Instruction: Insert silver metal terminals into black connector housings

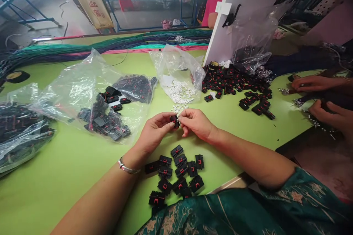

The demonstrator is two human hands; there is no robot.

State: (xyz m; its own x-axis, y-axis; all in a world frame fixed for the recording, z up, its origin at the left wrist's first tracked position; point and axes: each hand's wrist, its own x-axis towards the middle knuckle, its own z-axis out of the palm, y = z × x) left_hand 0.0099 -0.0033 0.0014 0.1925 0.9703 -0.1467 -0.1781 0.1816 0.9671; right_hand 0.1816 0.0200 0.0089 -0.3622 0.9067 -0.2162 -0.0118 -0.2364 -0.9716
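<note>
Between the thumb and fingers of my left hand is a black connector housing with a red clip. My right hand meets its right side, thumb and forefinger pinched at a tiny white piece by the housing's edge; how much of that piece is in the fingers is hard to see. Just beyond my hands lies a spill of small white plugs, partly inside a clear plastic bag. Nearer my body, several black connector housings with red clips rest on the green table.
Clear bags of black connectors lie to the left. A large heap of connectors sits at the right beside a white partition. Bundled wires run along the back edge. A co-worker's hands handle wires at far right.
</note>
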